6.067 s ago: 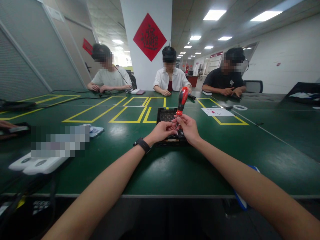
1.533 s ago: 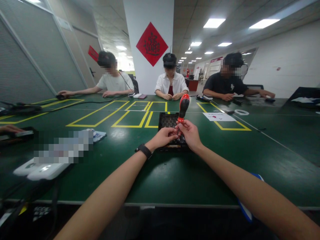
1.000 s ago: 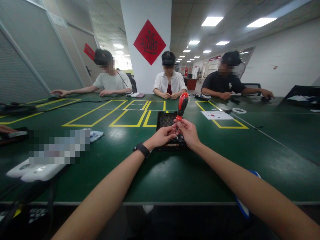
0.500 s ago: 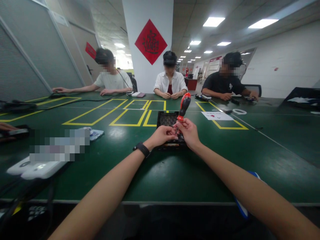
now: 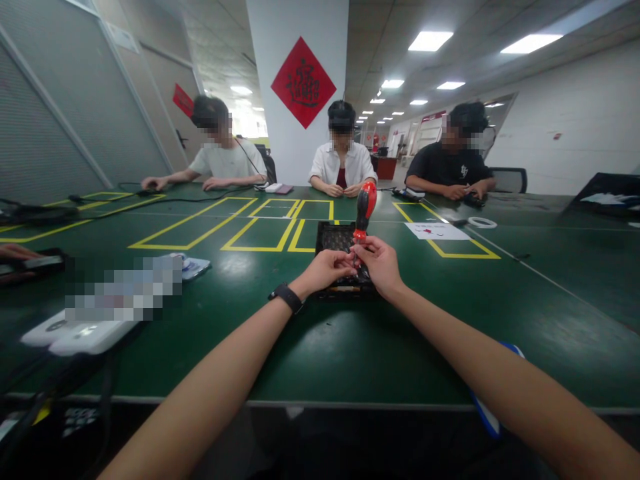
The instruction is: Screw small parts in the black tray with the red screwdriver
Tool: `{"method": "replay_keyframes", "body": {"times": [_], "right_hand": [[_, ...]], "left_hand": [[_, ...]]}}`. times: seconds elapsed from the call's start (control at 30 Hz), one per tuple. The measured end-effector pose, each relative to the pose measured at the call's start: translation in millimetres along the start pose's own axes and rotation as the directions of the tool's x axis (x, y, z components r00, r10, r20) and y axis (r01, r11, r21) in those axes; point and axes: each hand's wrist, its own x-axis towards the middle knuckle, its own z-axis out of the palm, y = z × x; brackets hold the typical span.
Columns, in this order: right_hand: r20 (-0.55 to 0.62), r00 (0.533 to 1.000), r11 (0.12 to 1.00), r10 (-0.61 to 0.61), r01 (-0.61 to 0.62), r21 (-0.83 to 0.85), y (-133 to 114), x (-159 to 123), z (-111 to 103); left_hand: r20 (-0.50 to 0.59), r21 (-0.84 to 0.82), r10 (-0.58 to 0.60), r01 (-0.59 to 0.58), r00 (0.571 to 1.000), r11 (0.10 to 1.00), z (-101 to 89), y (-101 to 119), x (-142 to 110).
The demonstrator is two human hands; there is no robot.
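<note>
A red and black screwdriver (image 5: 367,208) stands nearly upright, handle on top and leaning slightly right. My right hand (image 5: 384,265) pinches it low, around the red collar below the handle. My left hand (image 5: 326,272) is closed at the fingertips beside the screwdriver's lower end; what lies between those fingers is hidden. Under both hands is an open black case (image 5: 327,233) with a dark, bumpy inside. My fingers cover much of its near half, so its small contents cannot be made out.
White devices (image 5: 85,337) with cables lie on the green table (image 5: 280,353) to the left. Yellow tape outlines, a paper sheet (image 5: 435,231) and a tape roll (image 5: 482,223) are farther off. Several people sit around the table; another person's hand (image 5: 20,253) shows at the left edge.
The screwdriver has tilted more upright and sits slightly lower between my fingers. Both hands stay over the case. Across the table, the left person's outstretched hand moved right and the right person's hands came together.
</note>
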Motion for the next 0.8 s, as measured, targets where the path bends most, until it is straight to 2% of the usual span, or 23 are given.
{"method": "replay_keyframes", "body": {"times": [0.3, 0.6, 0.8], "right_hand": [[-0.009, 0.999, 0.999, -0.054, 0.054, 0.008, -0.8, -0.7, 1.3], [0.060, 0.998, 1.000, 0.010, -0.010, -0.005, 1.7, 0.8, -2.2], [0.004, 1.000, 1.000, 0.016, -0.016, 0.005, 1.5, 1.2, -1.5]], "left_hand": [[-0.005, -0.007, 0.007, -0.007, 1.000, 1.000, 0.4, -1.4, 1.0], [0.041, 0.033, 0.037, -0.038, 0.999, 0.999, -1.5, -0.2, -0.5], [0.027, -0.025, 0.011, -0.011, 1.000, 1.000, -0.6, -2.4, 0.1]]}}
